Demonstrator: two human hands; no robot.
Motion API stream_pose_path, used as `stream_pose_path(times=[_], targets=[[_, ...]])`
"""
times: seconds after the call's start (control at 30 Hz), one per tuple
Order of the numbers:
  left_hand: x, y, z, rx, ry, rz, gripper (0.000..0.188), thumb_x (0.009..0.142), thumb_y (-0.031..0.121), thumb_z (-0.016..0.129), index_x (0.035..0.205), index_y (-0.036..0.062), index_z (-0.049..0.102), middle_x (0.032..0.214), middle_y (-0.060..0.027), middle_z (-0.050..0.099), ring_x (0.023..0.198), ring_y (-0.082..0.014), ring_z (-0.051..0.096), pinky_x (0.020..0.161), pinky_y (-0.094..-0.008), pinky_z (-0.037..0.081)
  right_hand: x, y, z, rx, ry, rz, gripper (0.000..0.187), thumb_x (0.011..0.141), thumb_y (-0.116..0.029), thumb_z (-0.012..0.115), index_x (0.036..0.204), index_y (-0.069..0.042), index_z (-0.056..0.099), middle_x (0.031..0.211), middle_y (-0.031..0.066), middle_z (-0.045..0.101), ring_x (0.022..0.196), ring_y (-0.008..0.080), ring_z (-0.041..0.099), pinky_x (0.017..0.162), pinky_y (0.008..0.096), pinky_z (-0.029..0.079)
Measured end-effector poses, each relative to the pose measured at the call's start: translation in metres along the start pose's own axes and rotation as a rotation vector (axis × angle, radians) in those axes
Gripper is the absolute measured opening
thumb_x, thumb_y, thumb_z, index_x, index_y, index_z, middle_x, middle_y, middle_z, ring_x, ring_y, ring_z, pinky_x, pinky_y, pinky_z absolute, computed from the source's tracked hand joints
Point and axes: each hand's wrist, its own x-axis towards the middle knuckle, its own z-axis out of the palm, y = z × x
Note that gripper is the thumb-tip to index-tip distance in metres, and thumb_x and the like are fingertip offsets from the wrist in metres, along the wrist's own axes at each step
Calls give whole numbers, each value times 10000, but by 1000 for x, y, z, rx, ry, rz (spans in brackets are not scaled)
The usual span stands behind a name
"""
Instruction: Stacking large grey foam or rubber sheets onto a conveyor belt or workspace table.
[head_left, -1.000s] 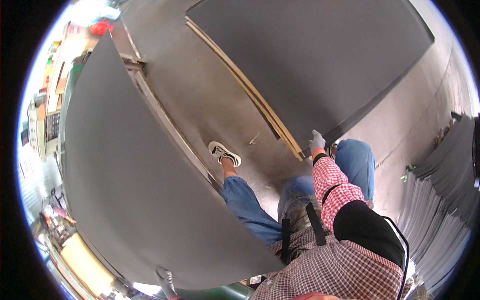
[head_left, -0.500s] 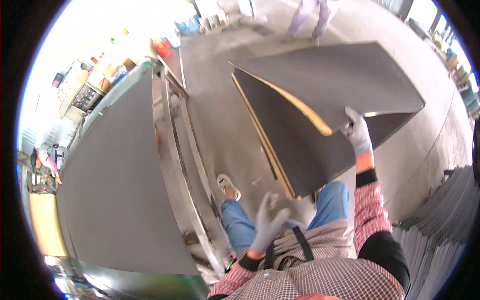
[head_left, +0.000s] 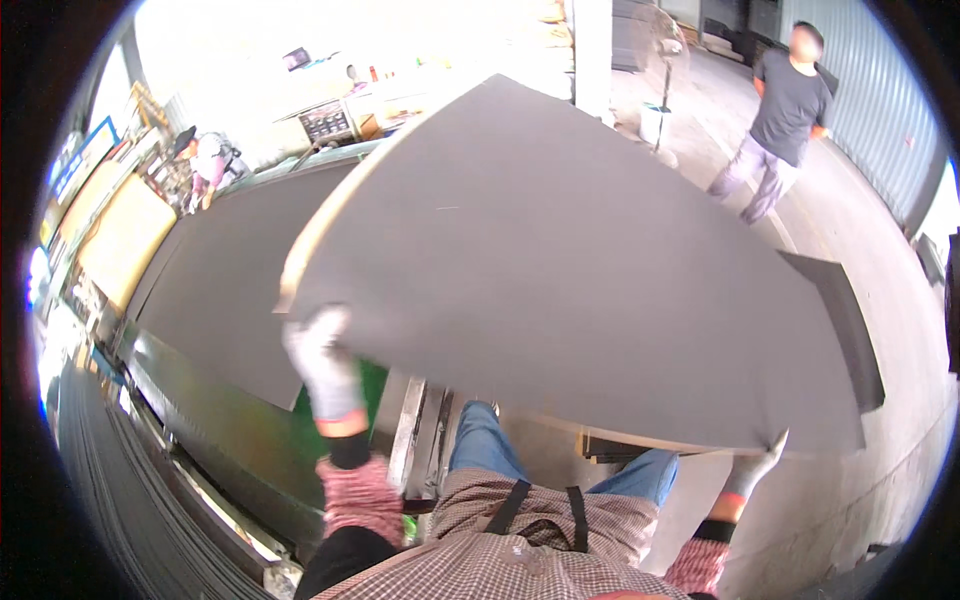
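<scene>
Two gloved hands hold our load: the left hand [head_left: 322,350] grasps the near left corner of the large dark sheet [head_left: 560,270], blurred enough that we cannot tell each finger's place, while the right hand [head_left: 757,465] grips the near edge close to the right corner, its fingers mostly hidden beneath. The sheet spans the space before our body, its far corner reaching high and away from us, its left edge showing pale tan.

To handle it well, we would judge, both hands should move at one pace and hold the near edge taut, since so broad a sheet probably sags or folds where nothing supports it. Its far corners are out of our grasp, so slow turns seem wiser.

On our left, another dark panel [head_left: 230,290] lies on the green tabletop [head_left: 270,440], with a metal rail [head_left: 408,425] beside our leg that could catch the sheet or a knee. More dark sheeting [head_left: 845,320] shows past the right end. Farther out, a co-worker [head_left: 215,160] bends by the tabletop's far end, another person [head_left: 790,110] stands at upper right, and a fan [head_left: 663,45] stands beyond the sheet; swinging wide calls for care.
</scene>
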Motion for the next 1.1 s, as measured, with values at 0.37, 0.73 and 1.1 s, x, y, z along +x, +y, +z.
stream_pose_path(times=[0.37,0.73,1.1], targets=[[-131,-101,-128,61,559,-501,378,912,278,562,1108,-45,566,958,-35,579,817,-142,533,738,-325,471,-169,143,40,-687,-775,147,186,891,-131,537,995,-5,624,1016,59,615,926,186,592,802,336,499],[-133,-116,-157,138,667,-547,280,892,235,568,955,-39,578,872,-72,589,729,-176,548,677,-341,492,-154,107,50,-32,-387,631,379,902,-278,505,1192,-35,519,1064,81,599,1004,228,561,827,380,479],[-54,-129,-246,1655,563,-402,553,707,238,712,1156,-3,496,1146,-228,546,1004,-356,565,827,-417,476,-119,63,24,-204,-193,590,412,888,-330,540,1116,12,557,1082,108,590,954,240,568,855,372,458]])
